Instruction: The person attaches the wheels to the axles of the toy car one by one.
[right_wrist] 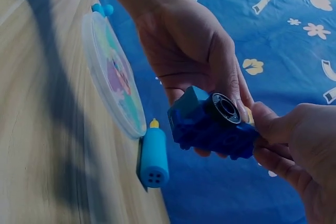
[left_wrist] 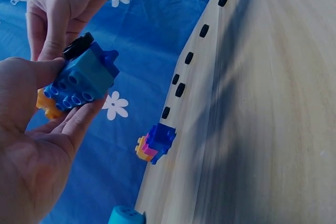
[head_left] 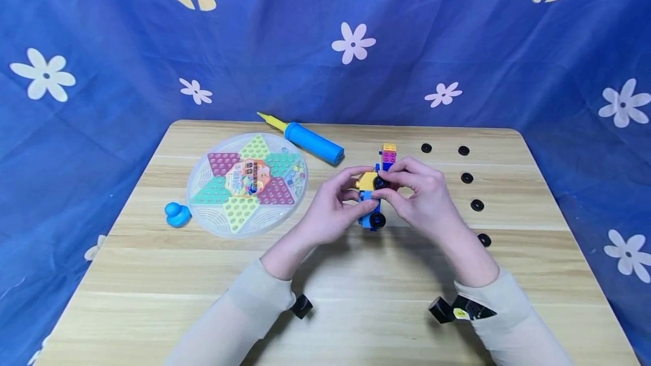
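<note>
My left hand (head_left: 330, 205) grips a toy car of building blocks (head_left: 367, 208) above the table, thumb on one side and fingers on the other. The car has light blue blocks, a yellow block (head_left: 366, 181) and a dark blue base (right_wrist: 205, 135). One black wheel (head_left: 377, 220) sits on the car's side at the near end. At the far end, my right hand (head_left: 422, 188) pinches another black wheel (head_left: 380, 182) against the same side. In the right wrist view, the right fingertips hide that far end.
Several loose black wheels (head_left: 467, 178) lie along the table's right side. Beyond the hands stands a pink, yellow and blue block piece (head_left: 389, 154). A blue hand pump (head_left: 315, 143), a round Chinese checkers board (head_left: 203, 222) and a blue toy duck (head_left: 177, 216) lie leftward.
</note>
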{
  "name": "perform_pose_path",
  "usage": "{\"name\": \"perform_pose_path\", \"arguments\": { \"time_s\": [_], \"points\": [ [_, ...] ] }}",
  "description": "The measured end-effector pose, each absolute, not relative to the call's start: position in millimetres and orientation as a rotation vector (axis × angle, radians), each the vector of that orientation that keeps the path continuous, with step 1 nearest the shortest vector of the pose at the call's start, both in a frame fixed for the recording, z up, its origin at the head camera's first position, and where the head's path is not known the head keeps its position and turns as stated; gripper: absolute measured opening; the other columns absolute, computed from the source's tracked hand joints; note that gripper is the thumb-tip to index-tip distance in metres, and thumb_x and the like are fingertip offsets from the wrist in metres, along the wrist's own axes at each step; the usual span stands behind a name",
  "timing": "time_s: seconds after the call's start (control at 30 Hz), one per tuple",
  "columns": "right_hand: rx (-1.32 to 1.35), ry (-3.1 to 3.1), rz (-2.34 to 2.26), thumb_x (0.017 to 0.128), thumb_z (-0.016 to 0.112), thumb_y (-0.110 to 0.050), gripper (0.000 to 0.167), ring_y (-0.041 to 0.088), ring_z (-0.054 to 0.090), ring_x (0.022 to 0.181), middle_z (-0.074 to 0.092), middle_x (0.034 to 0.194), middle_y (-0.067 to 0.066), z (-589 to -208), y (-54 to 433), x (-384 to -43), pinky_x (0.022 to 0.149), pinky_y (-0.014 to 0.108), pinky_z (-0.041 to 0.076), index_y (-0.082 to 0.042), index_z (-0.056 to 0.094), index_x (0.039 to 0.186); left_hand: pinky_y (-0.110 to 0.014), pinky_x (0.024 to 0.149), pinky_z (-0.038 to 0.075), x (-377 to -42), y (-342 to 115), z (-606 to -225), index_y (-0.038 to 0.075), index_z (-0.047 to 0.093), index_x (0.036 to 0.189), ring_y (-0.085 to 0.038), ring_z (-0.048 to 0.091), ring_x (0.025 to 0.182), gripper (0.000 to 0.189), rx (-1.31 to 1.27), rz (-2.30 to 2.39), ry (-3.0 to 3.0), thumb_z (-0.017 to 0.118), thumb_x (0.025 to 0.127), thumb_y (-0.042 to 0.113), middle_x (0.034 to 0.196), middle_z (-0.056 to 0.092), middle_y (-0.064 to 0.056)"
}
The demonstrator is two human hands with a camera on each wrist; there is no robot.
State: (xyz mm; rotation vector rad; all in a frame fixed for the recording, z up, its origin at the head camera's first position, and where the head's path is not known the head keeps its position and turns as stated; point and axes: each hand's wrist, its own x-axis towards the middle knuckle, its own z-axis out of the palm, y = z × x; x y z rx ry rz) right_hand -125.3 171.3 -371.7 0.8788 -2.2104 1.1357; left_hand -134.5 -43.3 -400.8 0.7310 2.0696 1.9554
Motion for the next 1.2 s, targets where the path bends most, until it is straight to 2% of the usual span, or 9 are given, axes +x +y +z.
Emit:
{"name": "perform_pose_path", "arguments": {
  "time_s": [0.2, 0.43, 0.67, 0.8, 0.93, 1.1, 1.2],
  "points": [
    [0.862, -2.17, 1.26, 0.076, 0.093, 0.006, 0.028, 0.017, 0.071, 0.075, 0.074, 0.09, 0.004, -375, 171, -126, 0.072, 0.018, 0.058, 0.002, 0.082, 0.101, -0.036, 0.074, 0.064, -134, -44, -401, 0.013, 0.055, 0.151, -0.024, 0.074, 0.093, 0.057, 0.743, 1.95, 2.054, 0.077, 0.098, 0.007, 0.119, 0.071, -0.012],
    [0.835, -2.12, 1.314, 0.084, 0.084, 0.011, 0.021, 0.016, 0.071, 0.076, 0.076, 0.09, 0.005, -376, 171, -126, 0.071, 0.017, 0.057, 0.002, 0.083, 0.103, -0.036, 0.075, 0.064, -134, -45, -398, 0.01, 0.055, 0.151, -0.025, 0.073, 0.092, 0.057, 0.763, 1.958, 2.038, 0.076, 0.098, 0.004, 0.121, 0.071, -0.013],
    [0.933, -2.076, 1.23, 0.079, 0.085, 0.018, 0.027, 0.019, 0.067, 0.077, 0.067, 0.094, 0.009, -371, 175, -127, 0.071, 0.015, 0.053, 0.0, 0.084, 0.099, -0.036, 0.078, 0.064, -135, -45, -395, 0.012, 0.056, 0.151, -0.024, 0.074, 0.092, 0.057, 0.796, 1.94, 2.073, 0.077, 0.098, 0.005, 0.118, 0.071, -0.011],
    [1.007, -2.129, 1.113, 0.081, 0.086, 0.013, 0.028, 0.018, 0.065, 0.079, 0.067, 0.099, 0.01, -370, 178, -127, 0.07, 0.015, 0.049, 0.001, 0.083, 0.106, -0.036, 0.079, 0.064, -135, -46, -396, 0.011, 0.056, 0.151, -0.023, 0.074, 0.092, 0.057, 0.808, 1.918, 2.088, 0.077, 0.098, 0.005, 0.115, 0.072, -0.01],
    [1.063, -2.165, 1.025, 0.077, 0.09, 0.008, 0.036, 0.019, 0.064, 0.079, 0.066, 0.101, 0.011, -369, 181, -126, 0.067, 0.018, 0.049, 0.003, 0.081, 0.111, -0.037, 0.076, 0.064, -134, -47, -397, 0.013, 0.056, 0.151, -0.022, 0.074, 0.091, 0.057, 0.803, 1.886, 2.099, 0.078, 0.098, 0.008, 0.111, 0.072, -0.011],
    [1.14, -2.146, 0.928, 0.069, 0.095, 0.008, 0.046, 0.02, 0.064, 0.078, 0.065, 0.101, 0.012, -369, 183, -125, 0.062, 0.024, 0.053, 0.006, 0.079, 0.112, -0.048, 0.084, 0.063, -135, -47, -400, 0.01, 0.056, 0.15, -0.021, 0.073, 0.092, 0.057, 0.837, 1.868, 2.106, 0.078, 0.098, 0.007, 0.115, 0.073, -0.01],
    [1.17, -2.145, 0.896, 0.072, 0.095, 0.003, 0.044, 0.018, 0.063, 0.074, 0.065, 0.099, 0.011, -368, 185, -126, 0.059, 0.023, 0.052, 0.007, 0.079, 0.112, -0.05, 0.087, 0.061, -136, -47, -402, 0.011, 0.057, 0.15, -0.021, 0.073, 0.094, 0.056, 0.852, 1.852, 2.114, 0.078, 0.098, 0.008, 0.119, 0.072, -0.007]
  ]
}}
